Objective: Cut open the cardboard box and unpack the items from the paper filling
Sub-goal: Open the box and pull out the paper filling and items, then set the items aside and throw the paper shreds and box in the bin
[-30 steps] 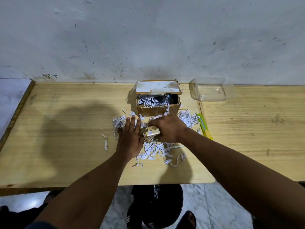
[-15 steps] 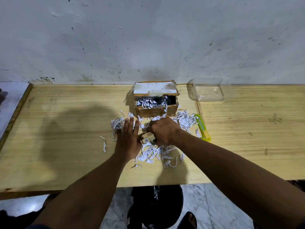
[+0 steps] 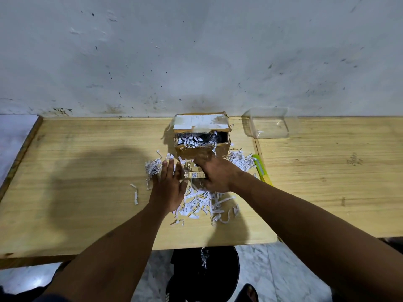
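1. The wooden table (image 3: 87, 192) filled most of the view; its left and right ends ran past the frame, and the person's forearms covered part of its near edge.
2. The cardboard box (image 3: 201, 149) stood open at the far middle of the table, against the wall, its flap (image 3: 201, 123) raised at the back. Paper filling showed inside, but the right of the interior was too dark to read.
3. A clear plastic container (image 3: 269, 125) sat just right of the box, hard to trace against the wall.
4. Shredded paper (image 3: 200, 203) lay spread before the box, partly hidden under both hands.
5. The left hand (image 3: 169, 188) lay flat, fingers extended and spread on the paper, gripping nothing, its thumb side against the small carton.
6. The right hand (image 3: 216, 175) was curled over a small tan carton (image 3: 194, 175), clasping it from above; its fingertips were out of sight.
7. Only the carton's printed near face showed; the print was illegible.
8. A yellow-green utility knife (image 3: 261, 172) lay right of the paper, its near end behind the right wrist.
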### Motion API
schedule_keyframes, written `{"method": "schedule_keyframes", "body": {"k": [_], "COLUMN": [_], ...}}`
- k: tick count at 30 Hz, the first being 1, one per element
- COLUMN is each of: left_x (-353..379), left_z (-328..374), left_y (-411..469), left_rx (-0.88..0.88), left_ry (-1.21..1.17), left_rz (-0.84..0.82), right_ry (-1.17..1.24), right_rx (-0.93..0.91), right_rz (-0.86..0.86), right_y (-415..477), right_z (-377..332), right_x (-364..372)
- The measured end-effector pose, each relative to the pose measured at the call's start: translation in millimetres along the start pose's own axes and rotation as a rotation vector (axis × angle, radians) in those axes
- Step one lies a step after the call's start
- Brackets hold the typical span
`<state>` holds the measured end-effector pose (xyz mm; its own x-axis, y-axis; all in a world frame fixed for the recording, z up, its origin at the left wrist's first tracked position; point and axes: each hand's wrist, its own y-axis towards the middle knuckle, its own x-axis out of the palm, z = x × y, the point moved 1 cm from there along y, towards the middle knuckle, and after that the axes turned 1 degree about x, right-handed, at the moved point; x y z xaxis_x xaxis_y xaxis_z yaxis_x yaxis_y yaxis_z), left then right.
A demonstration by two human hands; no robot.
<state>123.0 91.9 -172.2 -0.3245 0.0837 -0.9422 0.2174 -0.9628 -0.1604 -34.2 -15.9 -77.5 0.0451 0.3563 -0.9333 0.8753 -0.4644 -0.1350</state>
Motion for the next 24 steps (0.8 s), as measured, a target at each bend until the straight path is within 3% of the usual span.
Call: {"method": "schedule_keyframes", "body": {"k": [7,15,18,20,24], "left_x": [-15.1,-42.3,-48.2,-52.3,-44.3], "left_z": [2.0,6.5,-2.2,-8.6,-34.3], "left_y": [1.3,2.5,3.0,1.9,4.3], "left_rx": [0.083,0.083,0.028,0.002,-0.059], "left_ry": [0.055,0.027,0.014,0.073,0.121], "left_rz": [0.037,0.282,0.364,0.395,0.338], "right_ry": [0.248,0.459,0.375,0.273,0.098], "right_rx": [-0.007,0.367,0.574,0.709,1.037], "right_rz": [0.114,0.467,0.576,0.533,0.285], "right_y": [-21.5,-73.8,-102.0,-118.8,-145.1], "right_z": [7.6,57.5,95.2,119.8,163.0], "right_x": [-10.8,-43.7,-40.2,-31.8,-12.1]}}
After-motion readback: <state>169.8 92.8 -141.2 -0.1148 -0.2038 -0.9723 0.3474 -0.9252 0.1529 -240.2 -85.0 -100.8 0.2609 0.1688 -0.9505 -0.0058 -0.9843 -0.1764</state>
